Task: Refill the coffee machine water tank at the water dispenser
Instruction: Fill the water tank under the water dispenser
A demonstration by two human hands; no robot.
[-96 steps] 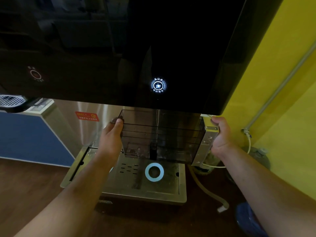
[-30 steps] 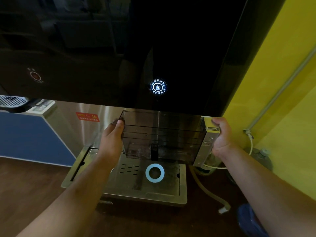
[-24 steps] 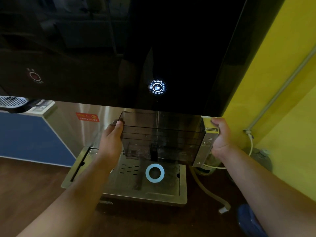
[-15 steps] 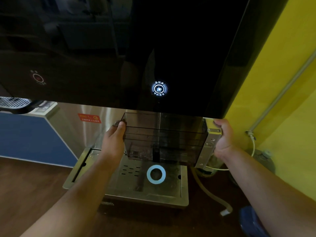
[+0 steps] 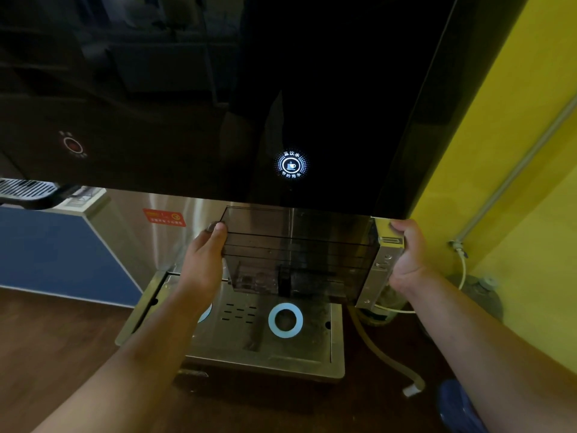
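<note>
A smoky transparent water tank (image 5: pixel 299 254) with a silver end plate hangs under the black glass front of the water dispenser (image 5: pixel 218 89), above the steel drip tray (image 5: pixel 249 348). My left hand (image 5: pixel 204 260) grips the tank's left end, thumb on the near wall. My right hand (image 5: pixel 406 254) grips the silver right end. A white lit cup button (image 5: pixel 291 165) glows just above the tank, and a dim red button (image 5: pixel 73 145) shows far left. Whether water is flowing into the tank cannot be made out.
A pale blue ring (image 5: pixel 285 320) marks the tray below the tank. A beige hose (image 5: pixel 384 357) trails over the dark wood floor at right. The yellow wall (image 5: pixel 515 182) with a grey pipe stands right; a blue cabinet (image 5: pixel 56 254) stands left.
The view has shifted slightly. Both hands keep their grip and the tank stays under the dispenser in the same place.
</note>
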